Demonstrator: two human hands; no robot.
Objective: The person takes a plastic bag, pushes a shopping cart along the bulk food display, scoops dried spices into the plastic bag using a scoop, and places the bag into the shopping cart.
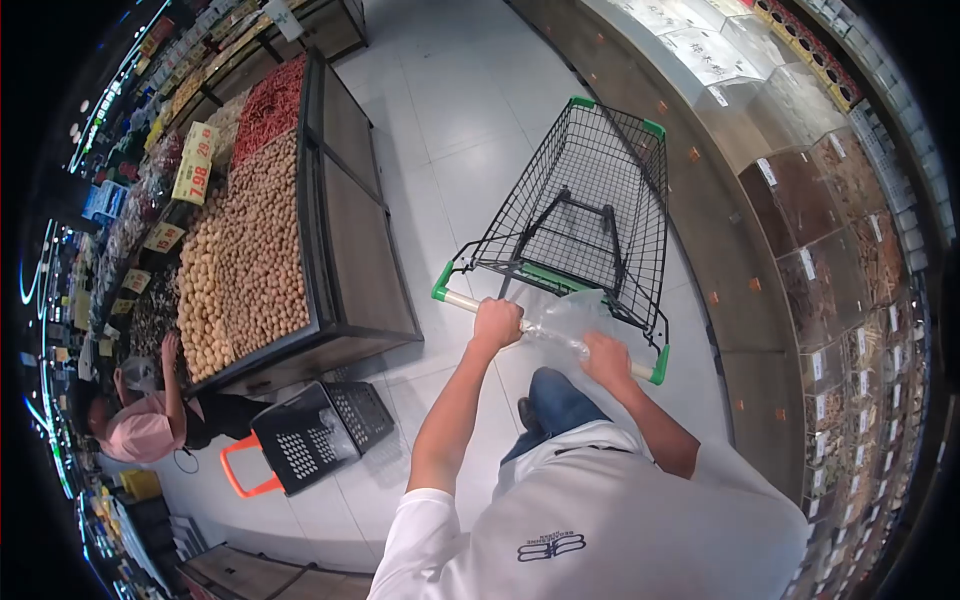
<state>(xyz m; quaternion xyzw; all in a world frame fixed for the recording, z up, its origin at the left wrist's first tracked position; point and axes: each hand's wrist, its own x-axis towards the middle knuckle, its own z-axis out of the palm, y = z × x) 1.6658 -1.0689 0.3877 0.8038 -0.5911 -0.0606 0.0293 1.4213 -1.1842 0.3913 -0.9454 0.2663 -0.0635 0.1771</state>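
Note:
A black wire shopping cart with green corners stands in front of me. Its pale handle has green ends and runs across in front of my body. My left hand is closed around the handle left of its middle. Toward the other end, my right hand is closed on the handle too. A clear plastic bag hangs over the bar between my hands, touching both or nearly so. Which fingers pinch the bag cannot be made out. The cart's basket shows bare wire mesh.
At left stands a bin heaped with nuts and red dried goods, with price signs. Beside it are a person in pink and a black basket with an orange handle. Clear dry-goods bins line the right.

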